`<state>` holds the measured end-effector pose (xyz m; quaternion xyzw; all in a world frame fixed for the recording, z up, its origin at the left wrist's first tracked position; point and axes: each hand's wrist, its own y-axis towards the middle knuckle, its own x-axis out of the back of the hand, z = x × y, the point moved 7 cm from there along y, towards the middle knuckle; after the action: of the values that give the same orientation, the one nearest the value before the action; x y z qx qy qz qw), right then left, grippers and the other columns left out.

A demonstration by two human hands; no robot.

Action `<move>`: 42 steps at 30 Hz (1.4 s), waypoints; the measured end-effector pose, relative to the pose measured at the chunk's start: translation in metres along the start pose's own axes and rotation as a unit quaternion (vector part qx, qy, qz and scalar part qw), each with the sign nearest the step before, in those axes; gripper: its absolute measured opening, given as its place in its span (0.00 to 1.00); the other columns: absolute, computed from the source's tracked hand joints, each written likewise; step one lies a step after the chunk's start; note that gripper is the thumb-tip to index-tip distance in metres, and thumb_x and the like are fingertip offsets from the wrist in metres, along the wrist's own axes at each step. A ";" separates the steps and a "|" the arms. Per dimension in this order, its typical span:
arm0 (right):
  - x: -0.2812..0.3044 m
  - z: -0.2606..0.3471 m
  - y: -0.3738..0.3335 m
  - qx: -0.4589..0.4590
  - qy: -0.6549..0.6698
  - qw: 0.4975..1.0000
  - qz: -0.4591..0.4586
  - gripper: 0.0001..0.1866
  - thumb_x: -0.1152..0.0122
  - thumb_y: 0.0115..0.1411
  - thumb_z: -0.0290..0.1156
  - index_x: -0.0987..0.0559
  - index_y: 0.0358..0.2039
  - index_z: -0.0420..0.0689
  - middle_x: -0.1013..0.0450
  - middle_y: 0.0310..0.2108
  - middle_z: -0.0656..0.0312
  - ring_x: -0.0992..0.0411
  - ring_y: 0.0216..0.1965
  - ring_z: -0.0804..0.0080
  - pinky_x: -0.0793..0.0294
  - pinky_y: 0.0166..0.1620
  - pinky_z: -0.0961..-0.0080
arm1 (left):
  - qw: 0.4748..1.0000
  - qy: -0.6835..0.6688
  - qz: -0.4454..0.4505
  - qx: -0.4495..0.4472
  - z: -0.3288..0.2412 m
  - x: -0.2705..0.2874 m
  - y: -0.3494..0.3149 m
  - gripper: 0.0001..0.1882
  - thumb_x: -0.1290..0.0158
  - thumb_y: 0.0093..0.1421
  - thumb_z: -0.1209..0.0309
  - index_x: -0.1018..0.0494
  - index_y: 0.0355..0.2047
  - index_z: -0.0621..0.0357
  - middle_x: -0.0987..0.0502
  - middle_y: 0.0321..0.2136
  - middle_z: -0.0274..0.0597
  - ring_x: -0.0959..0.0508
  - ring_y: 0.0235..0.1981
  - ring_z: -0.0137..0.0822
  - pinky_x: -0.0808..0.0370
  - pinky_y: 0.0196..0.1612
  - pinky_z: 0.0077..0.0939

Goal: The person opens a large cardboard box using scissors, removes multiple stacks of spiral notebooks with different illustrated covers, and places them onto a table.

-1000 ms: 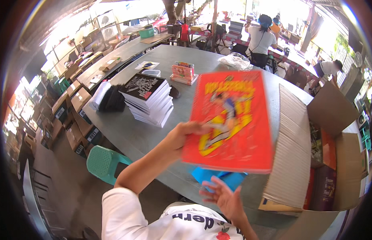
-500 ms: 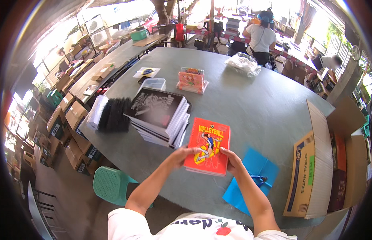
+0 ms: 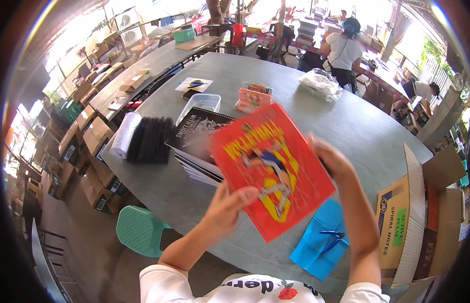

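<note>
Raised above the table and tilted is a red notebook [image 3: 273,171] with a sports figure on its cover; it may be a small stack. My left hand [image 3: 227,204] grips its lower left edge, thumb on the cover. At the upper right edge, my right hand [image 3: 328,159] is closed on it, slightly blurred, its fingers partly hidden. Behind the red notebook stands a stack of black-covered spiral notebooks [image 3: 197,129], partly covered by it. Blue-handled cutters [image 3: 333,241] lie on a blue sheet [image 3: 308,252] near my right forearm.
Black binding coils [image 3: 150,140] and a white roll [image 3: 127,135] lie left of the stack. Behind are a clear plastic tub [image 3: 202,103], small orange packs [image 3: 252,97] and a crumpled plastic bag [image 3: 321,85]. An open carton [image 3: 401,217] stands right; a green stool [image 3: 140,230] is at lower left.
The red notebook has risen toward me and turned from nearly upright to a slant. My right hand has moved up along its right side; my left still holds the lower left.
</note>
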<state>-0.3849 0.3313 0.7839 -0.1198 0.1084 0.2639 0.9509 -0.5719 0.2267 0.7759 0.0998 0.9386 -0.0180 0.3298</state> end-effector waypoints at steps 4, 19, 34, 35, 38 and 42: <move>-0.047 0.066 0.061 -0.014 0.061 0.992 0.111 0.25 0.47 0.56 0.51 0.29 0.43 0.42 0.29 0.39 0.60 0.29 0.36 0.74 0.28 0.38 0.79 | 0.988 0.019 -0.071 -0.137 -0.054 0.024 0.020 0.24 0.47 0.55 0.68 0.39 0.49 0.63 0.29 0.45 0.45 0.25 0.42 0.32 0.25 0.44 0.28; -0.048 0.002 0.166 -0.088 -0.252 0.963 -0.027 0.22 0.38 0.52 0.46 0.26 0.43 0.46 0.26 0.37 0.66 0.29 0.40 0.77 0.34 0.46 0.72 | 0.991 -0.019 -0.131 -0.010 -0.055 0.087 0.050 0.30 0.51 0.57 0.54 0.42 0.51 0.65 0.29 0.43 0.51 0.24 0.42 0.42 0.22 0.38 0.41; -0.019 0.084 0.140 0.194 -0.591 0.767 -0.154 0.37 0.36 0.36 0.63 0.24 0.35 0.40 0.27 0.37 0.51 0.32 0.45 0.58 0.33 0.47 0.65 | 0.897 0.381 -0.217 -0.058 -0.083 0.126 0.026 0.28 0.53 0.56 0.45 0.29 0.26 0.62 0.28 0.20 0.37 0.26 0.22 0.29 0.28 0.24 0.20; -0.039 0.112 0.116 0.181 -0.619 0.748 -0.156 0.41 0.37 0.33 0.65 0.24 0.35 0.39 0.27 0.38 0.49 0.33 0.47 0.56 0.33 0.48 0.64 | 0.846 0.452 -0.261 -0.107 -0.098 0.132 0.007 0.25 0.53 0.57 0.47 0.29 0.26 0.61 0.29 0.20 0.34 0.28 0.21 0.26 0.30 0.23 0.19; -0.076 0.212 -0.014 0.236 -0.719 0.625 -0.191 0.33 0.34 0.39 0.53 0.26 0.40 0.39 0.31 0.41 0.43 0.33 0.45 0.52 0.32 0.46 0.63 | 0.736 0.556 -0.289 -0.255 -0.106 0.071 -0.035 0.13 0.51 0.59 0.61 0.32 0.25 0.57 0.34 0.18 0.29 0.34 0.20 0.20 0.35 0.21 0.16; -0.015 0.236 -0.202 0.153 -0.785 0.529 -0.282 0.29 0.36 0.41 0.47 0.27 0.42 0.41 0.28 0.36 0.47 0.29 0.37 0.54 0.31 0.42 0.64 | 0.780 0.523 -0.120 -0.323 -0.051 -0.044 -0.029 0.09 0.46 0.56 0.68 0.32 0.28 0.60 0.32 0.23 0.32 0.34 0.24 0.21 0.36 0.26 0.15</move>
<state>-0.2569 0.2233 1.0457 0.2588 -0.6829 -0.0510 0.6812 -0.5756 0.1956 0.8426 -0.1319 0.9221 0.3017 -0.2033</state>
